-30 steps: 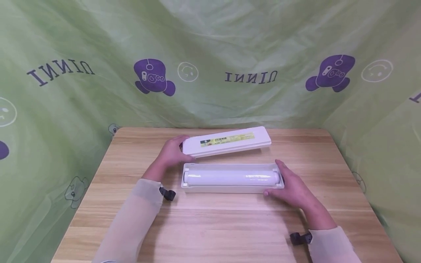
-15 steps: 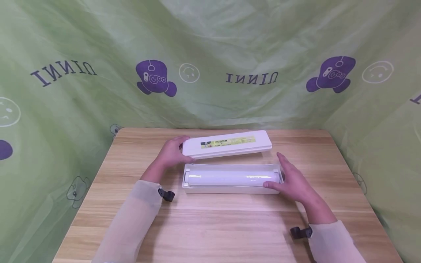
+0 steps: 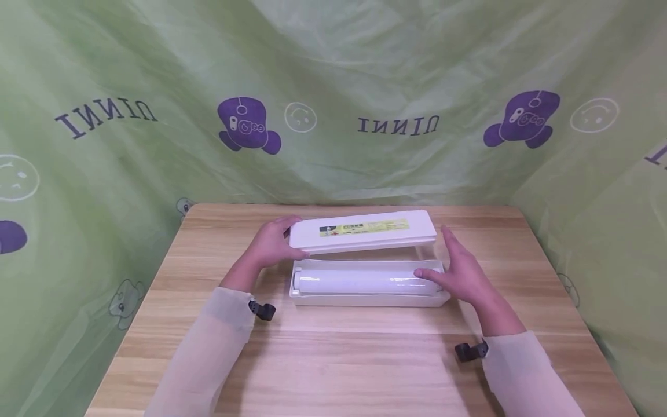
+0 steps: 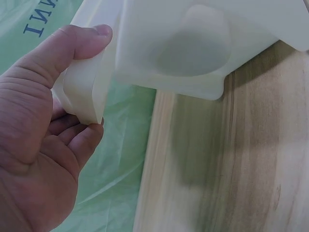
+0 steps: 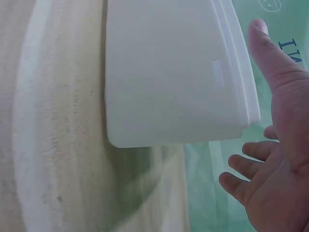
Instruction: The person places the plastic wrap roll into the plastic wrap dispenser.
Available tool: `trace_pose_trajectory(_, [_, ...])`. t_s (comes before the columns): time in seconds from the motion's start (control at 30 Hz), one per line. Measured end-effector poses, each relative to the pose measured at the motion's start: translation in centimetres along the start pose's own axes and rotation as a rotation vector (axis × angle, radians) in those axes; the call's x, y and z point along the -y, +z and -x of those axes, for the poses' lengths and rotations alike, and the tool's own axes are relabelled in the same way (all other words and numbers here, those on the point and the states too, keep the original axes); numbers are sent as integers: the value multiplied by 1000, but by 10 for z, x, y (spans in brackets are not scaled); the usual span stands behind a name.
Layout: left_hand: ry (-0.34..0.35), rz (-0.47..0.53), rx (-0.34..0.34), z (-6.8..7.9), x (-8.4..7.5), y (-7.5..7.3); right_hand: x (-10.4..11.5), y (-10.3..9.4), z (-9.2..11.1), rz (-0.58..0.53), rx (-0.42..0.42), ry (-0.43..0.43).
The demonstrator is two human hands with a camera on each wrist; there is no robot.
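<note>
My left hand (image 3: 270, 243) grips the left end of a long white lid (image 3: 417, 229) that bears a yellow label. In the left wrist view the thumb lies on one side of the lid's end (image 4: 81, 92) and curled fingers on the other. The lid is held above and behind an open white cling film box (image 3: 370, 302). Inside the box lies a shiny white roll of film (image 3: 359, 282). My right hand (image 3: 464, 278) hovers with spread fingers by the box's right end, thumb over the roll in the head view, fingertips close to the lid's right end.
The box stands on a wooden table (image 3: 333, 365). A green curtain (image 3: 333, 162) with purple figures hangs behind and at both sides. Each wrist carries a small black camera, such as the right wrist camera (image 3: 471, 351).
My right hand has let go of the box's right end and moved up towards the lid. The lid's right end has come down and slightly nearer, with the left hand still holding it.
</note>
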State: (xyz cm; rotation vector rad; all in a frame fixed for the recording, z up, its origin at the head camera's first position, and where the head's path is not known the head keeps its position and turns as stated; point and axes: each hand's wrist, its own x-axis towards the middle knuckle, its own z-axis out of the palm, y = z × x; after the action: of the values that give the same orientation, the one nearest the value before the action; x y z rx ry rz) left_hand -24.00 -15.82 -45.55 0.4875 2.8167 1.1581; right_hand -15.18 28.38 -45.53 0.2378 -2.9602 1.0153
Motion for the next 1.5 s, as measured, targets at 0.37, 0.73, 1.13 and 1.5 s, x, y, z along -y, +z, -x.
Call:
trace_pose_trajectory(0.37, [-5, -33, 18, 3, -3, -3, 0, -7, -18, 4, 16, 42])
trace_pose_trajectory(0.73, [-6, -40, 34, 6, -1, -3, -2, -12, -37, -10, 85, 38])
trace_pose_trajectory(1.13, [8, -29, 40, 9, -1, -3, -6, -10, -45, -32, 121, 48])
trace_pose_trajectory(1.5, [5, 19, 55, 9, 0, -3, -9, -12, -42, -19, 132, 37])
